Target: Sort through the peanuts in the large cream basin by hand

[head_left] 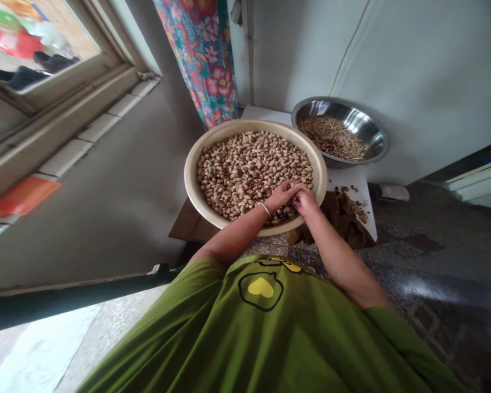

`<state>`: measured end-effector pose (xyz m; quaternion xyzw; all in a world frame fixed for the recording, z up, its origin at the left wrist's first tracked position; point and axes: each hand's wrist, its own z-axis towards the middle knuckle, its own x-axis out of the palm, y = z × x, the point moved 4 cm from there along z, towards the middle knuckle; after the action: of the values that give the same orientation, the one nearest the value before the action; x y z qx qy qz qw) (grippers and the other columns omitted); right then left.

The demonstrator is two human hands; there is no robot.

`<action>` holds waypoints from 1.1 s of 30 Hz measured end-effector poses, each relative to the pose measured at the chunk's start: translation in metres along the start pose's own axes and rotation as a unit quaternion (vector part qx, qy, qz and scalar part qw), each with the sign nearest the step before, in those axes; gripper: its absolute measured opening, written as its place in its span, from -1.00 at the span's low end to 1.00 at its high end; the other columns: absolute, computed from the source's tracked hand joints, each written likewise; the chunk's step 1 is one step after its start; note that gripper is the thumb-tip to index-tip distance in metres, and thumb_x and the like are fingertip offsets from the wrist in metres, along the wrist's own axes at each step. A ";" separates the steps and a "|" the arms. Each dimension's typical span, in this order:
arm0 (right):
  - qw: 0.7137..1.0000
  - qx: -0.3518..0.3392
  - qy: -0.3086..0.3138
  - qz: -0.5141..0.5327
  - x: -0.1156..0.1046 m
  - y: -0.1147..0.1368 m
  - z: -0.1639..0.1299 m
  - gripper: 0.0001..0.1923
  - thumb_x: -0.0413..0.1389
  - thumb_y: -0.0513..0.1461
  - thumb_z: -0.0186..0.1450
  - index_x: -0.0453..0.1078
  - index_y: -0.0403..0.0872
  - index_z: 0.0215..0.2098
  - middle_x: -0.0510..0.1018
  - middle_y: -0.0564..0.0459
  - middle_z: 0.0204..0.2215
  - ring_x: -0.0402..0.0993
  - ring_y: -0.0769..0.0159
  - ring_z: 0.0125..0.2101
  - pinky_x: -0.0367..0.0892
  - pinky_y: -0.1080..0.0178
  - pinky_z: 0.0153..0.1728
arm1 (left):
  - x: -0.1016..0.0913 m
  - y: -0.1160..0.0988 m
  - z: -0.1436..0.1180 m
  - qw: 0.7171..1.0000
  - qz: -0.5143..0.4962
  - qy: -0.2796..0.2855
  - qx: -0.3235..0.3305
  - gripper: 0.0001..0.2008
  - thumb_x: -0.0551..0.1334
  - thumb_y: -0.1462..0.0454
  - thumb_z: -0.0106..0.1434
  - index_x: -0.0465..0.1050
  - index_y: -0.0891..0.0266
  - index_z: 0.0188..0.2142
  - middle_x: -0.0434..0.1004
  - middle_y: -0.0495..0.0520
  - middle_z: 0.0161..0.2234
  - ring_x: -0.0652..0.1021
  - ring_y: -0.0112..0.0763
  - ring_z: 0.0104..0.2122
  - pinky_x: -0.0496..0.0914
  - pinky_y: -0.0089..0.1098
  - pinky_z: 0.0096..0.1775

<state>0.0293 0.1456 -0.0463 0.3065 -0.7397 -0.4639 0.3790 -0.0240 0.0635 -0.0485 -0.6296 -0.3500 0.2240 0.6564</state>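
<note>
Peanut being worked sits btwn both hands, over the near right part of the cream basin (192, 180), just inside its rim. The nut itself is too small and too covered to make out. Left hand (281, 195), w/ a metal bangle (264, 208) at the wrist, and right hand (305, 201) meet fingertip to fingertip; fingers of both are bunched together, seemingly pinched on the one pod, tho what's betw. them is hidden, so I can't tell the exact grip.

Basin is heaped w/ unshelled peanuts (245, 164); a few red kernels (256, 184) lie loose on the pile just left of the hands. Beyond, to the right, a steel bowl (368, 131) holds kernels and bits, apart from the basin. A heap of broken shells (347, 210) lies on the white board (360, 183) by the right forearm. Floral curtain (208, 60) hangs behind.

Risks, as I judge: kernels popping from the pinch land back in the unshelled pile and get lost, since hands work right over it. Basin rim overhangs its support near the forearms; a lean on it could tip it. Shell bits may drop into the basin too.
</note>
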 end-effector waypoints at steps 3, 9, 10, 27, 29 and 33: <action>1.000 0.003 0.001 -0.014 0.000 -0.004 0.003 -0.68 0.31 -0.10 -0.02 0.43 -0.10 -0.36 0.30 0.23 -0.66 0.13 0.52 -0.66 -0.09 0.44 -0.69 | 0.003 0.000 -0.004 0.997 -0.052 0.033 -0.035 -0.67 0.31 0.06 0.30 0.43 0.32 -0.27 0.38 -0.06 -0.54 0.40 -0.52 -0.57 0.33 -0.47 -0.46; 0.999 -0.018 0.005 -0.039 0.000 -0.003 0.003 -0.75 0.28 -0.13 0.03 0.41 -0.11 -0.42 0.23 0.25 -0.74 0.05 0.55 -0.72 -0.17 0.43 -0.71 | 0.001 0.000 -0.006 0.995 -0.068 0.041 -0.052 -0.67 0.32 0.08 0.29 0.41 0.34 -0.36 0.42 0.00 -0.60 0.40 -0.52 -0.62 0.25 -0.48 -0.51; 0.999 -0.023 0.004 -0.046 0.000 -0.002 0.003 -0.75 0.28 -0.13 0.03 0.40 -0.11 -0.44 0.23 0.25 -0.74 0.07 0.55 -0.72 -0.14 0.44 -0.70 | 0.000 0.000 -0.005 0.996 -0.059 0.039 -0.046 -0.66 0.32 0.08 0.29 0.41 0.34 -0.38 0.40 -0.01 -0.62 0.38 -0.52 -0.64 0.20 -0.48 -0.54; 0.999 0.048 -0.017 0.016 0.004 0.000 -0.005 -0.74 0.32 -0.20 0.02 0.42 -0.12 -0.37 0.39 0.20 -0.62 0.15 0.56 -0.70 -0.15 0.47 -0.72 | -0.001 0.000 -0.010 0.984 -0.121 -0.075 -0.106 -0.77 0.04 0.22 0.32 0.32 0.24 -0.42 0.32 -0.03 -0.61 0.37 -0.43 -0.64 0.30 -0.43 -0.52; 0.998 0.052 -0.017 0.019 0.004 -0.001 -0.004 -0.75 0.32 -0.21 0.03 0.42 -0.13 -0.36 0.41 0.19 -0.59 0.16 0.57 -0.69 -0.11 0.47 -0.73 | -0.001 0.000 -0.011 0.982 -0.123 -0.080 -0.116 -0.76 0.02 0.23 0.34 0.31 0.24 -0.43 0.31 -0.03 -0.62 0.35 -0.44 -0.64 0.28 -0.44 -0.53; 0.998 0.055 -0.039 0.018 0.003 0.001 -0.004 -0.75 0.33 -0.18 0.08 0.39 -0.11 -0.37 0.45 0.19 -0.58 0.19 0.56 -0.69 0.00 0.48 -0.73 | 0.001 0.002 -0.011 0.980 -0.141 -0.073 -0.119 -0.76 0.00 0.24 0.33 0.35 0.26 -0.40 0.34 -0.01 -0.62 0.39 -0.42 -0.61 0.35 -0.42 -0.48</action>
<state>0.0313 0.1423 -0.0430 0.2954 -0.7837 -0.4274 0.3404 -0.0153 0.0570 -0.0498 -0.6294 -0.5064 0.1313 0.5747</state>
